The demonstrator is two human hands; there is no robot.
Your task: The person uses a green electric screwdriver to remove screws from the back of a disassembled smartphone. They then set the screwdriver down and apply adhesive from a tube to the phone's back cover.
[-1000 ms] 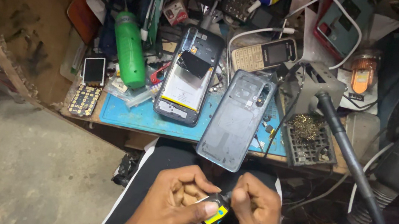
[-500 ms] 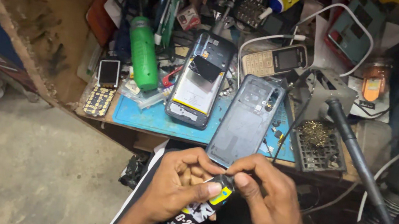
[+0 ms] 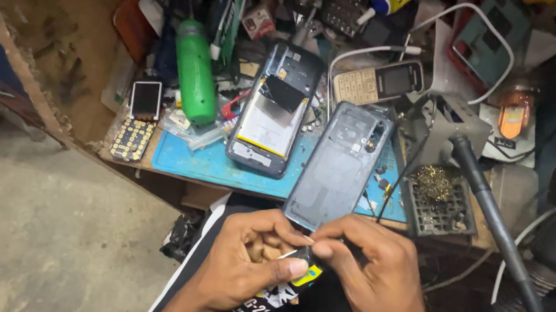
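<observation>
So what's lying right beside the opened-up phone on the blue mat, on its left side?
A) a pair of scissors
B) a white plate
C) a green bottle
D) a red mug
C: a green bottle lies just left of the opened phone at the blue mat; no mug, scissors or plate shows there.

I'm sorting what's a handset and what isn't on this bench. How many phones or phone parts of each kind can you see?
Opened smartphone, insides showing: 1
Grey smartphone back cover: 1
Keypad phone, whole: 1
Small keypad phone in pieces, at the bench's left edge: 1
Total: 4
Both hands, left hand and right hand, pinch a small black-and-yellow item just below the cover.
</observation>
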